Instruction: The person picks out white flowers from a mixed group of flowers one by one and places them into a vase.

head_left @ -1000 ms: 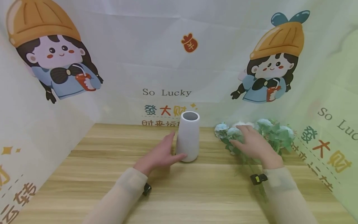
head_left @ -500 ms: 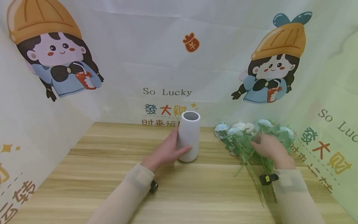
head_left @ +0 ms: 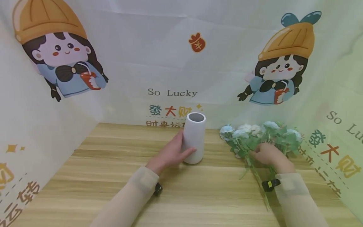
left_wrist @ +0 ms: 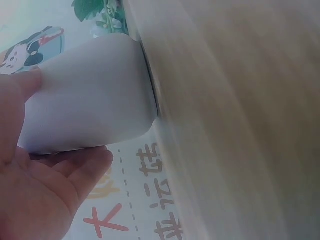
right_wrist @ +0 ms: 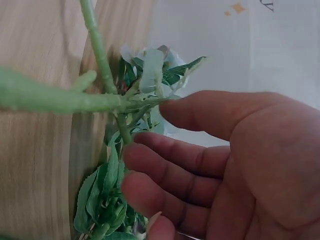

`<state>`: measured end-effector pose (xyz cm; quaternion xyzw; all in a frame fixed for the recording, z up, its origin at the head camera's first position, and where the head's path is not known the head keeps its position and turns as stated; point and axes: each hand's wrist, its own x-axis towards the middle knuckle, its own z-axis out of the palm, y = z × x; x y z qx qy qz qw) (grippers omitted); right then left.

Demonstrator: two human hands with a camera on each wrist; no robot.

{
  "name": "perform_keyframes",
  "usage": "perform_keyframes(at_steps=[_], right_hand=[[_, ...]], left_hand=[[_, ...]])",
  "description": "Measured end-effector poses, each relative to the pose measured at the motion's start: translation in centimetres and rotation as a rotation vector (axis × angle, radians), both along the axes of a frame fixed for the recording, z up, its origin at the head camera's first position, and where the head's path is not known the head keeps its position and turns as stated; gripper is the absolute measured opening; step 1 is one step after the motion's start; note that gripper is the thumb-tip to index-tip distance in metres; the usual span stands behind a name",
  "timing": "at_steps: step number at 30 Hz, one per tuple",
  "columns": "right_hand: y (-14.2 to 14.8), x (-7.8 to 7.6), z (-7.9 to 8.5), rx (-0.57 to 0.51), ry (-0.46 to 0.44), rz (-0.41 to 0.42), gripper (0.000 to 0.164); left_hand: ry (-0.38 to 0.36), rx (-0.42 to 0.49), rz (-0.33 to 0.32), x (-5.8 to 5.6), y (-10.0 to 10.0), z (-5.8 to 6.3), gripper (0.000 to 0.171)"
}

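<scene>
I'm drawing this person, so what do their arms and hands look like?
Long cream sleeves cover both arms. The left hand and right hand wear no gloves. Each wrist has a small black gadget; the right one shows a yellow mark.

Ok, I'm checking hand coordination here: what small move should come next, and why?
Probably the right hand should draw its thumb and fingertips firmly together on the green stem. In the right wrist view they are close about the stems, but a gap shows between them, so a secure pinch isn't evident. Meanwhile the left hand holds the upright white vase.
</scene>
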<state>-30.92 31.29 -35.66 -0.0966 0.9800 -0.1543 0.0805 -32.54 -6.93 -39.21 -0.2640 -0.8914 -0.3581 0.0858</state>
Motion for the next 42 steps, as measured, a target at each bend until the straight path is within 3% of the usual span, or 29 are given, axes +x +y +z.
perform_keyframes(at_steps=[7,16,21,27,34,42], right_hand=[[-0.2,0.4,-0.3,-0.072,-0.118,0.032,0.028],[-0.8,0.4,-0.5,-0.108,-0.179,0.015,0.037],[-1.0,0.1,-0.8,-0.126,-0.172,0.018,0.037],[-1.4,0.3,-0.8,-0.17,-0.169,0.078,0.03],[-2.1,0.3,-1.0,-0.164,-0.156,0.094,0.038],[-2.7,0.2,-1.3,-0.17,-0.143,0.139,0.034]], left_hand=[[-0.005,0.001,-0.003,-0.1,0.1,0.1,0.081],[-0.011,0.004,-0.004,0.0,0.2,0.1,0.082],[0.007,-0.001,-0.013,0.2,0.2,0.3,0.084],[-0.011,-0.034,-0.001,0.4,0.0,0.5,0.09],[-0.013,-0.046,0.012,0.6,0.1,0.5,0.092],[-0.009,-0.054,0.021,0.6,0.0,0.6,0.094]])
